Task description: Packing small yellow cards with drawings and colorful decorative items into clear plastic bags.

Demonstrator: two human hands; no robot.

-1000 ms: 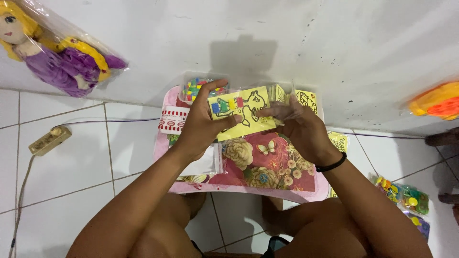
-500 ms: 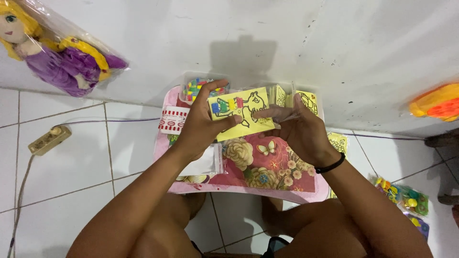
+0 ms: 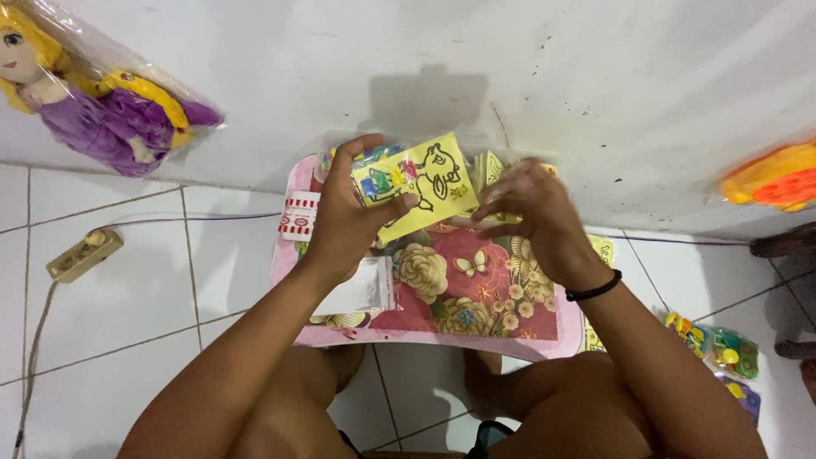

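Our left hand (image 3: 344, 225) pinches yellow card (image 3: 418, 183), frame middle | right hand (image 3: 535, 217) spread, maybe touching it | pink worktop (image 3: 476, 327) below | hold card flat, steady.

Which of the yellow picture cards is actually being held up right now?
The yellow card with the black animal outline, pinched in the left hand. The other yellow cards lie behind it on the floral table.

The left hand (image 3: 348, 217) pinches a yellow picture card (image 3: 425, 183) in clear wrap. The right hand (image 3: 535, 217), fingers loosely spread, hovers just right of that grip, above a pink floral tray (image 3: 476, 297).
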